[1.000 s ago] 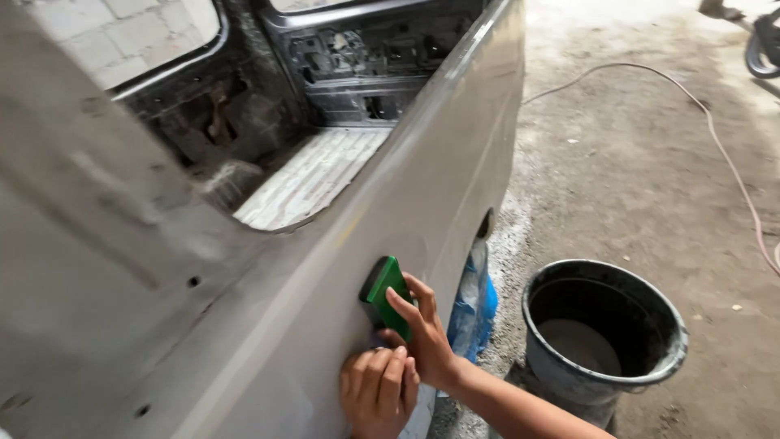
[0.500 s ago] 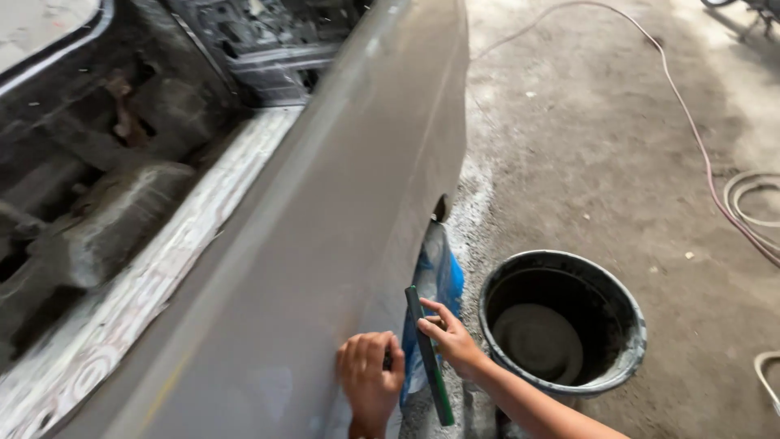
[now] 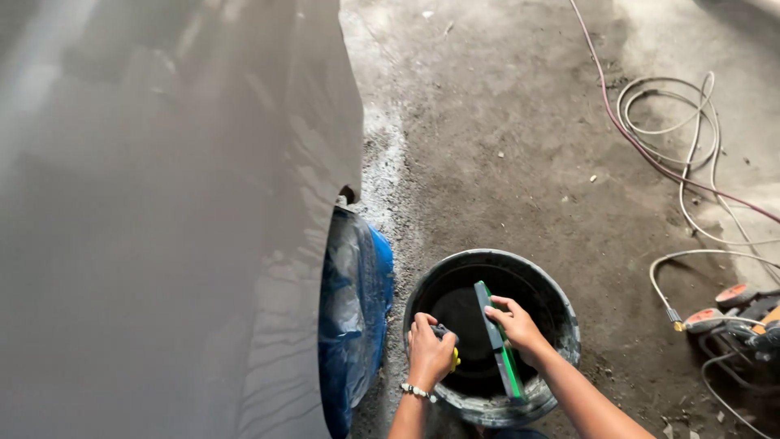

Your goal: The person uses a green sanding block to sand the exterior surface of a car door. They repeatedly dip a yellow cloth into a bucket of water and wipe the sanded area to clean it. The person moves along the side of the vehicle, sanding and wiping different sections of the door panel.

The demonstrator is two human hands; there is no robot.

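Both hands have left the grey vehicle panel (image 3: pixel 162 244), where a second ago they pressed a green sanding block (image 3: pixel 500 345) against the metal, and now work over a black bucket (image 3: pixel 561 313) standing on the concrete floor (image 3: pixel 504 146) to the right of the vehicle; the right hand (image 3: pixel 517 325) grips the long green block by its upper end, fingers wrapped around it, the block slanting down across the bucket's mouth toward the near rim; the left hand (image 3: pixel 429 351), a beaded bracelet (image 3: pixel 417 391) at the wrist, is closed on a small dark and yellow object (image 3: pixel 449 351) at the bucket's left rim, though what that object is cannot be told; the view has swung away from the vehicle's stripped interior seen earlier, and the panel now fills the left half of the scene; a wheel wrapped in blue plastic sheeting (image 3: pixel 357 317) sits under the panel's edge, just left of the bucket; hoses and a red cable (image 3: pixel 674 154) loop across the far right floor, and power tools with orange caps (image 3: pixel 731 305) lie at the right edge.
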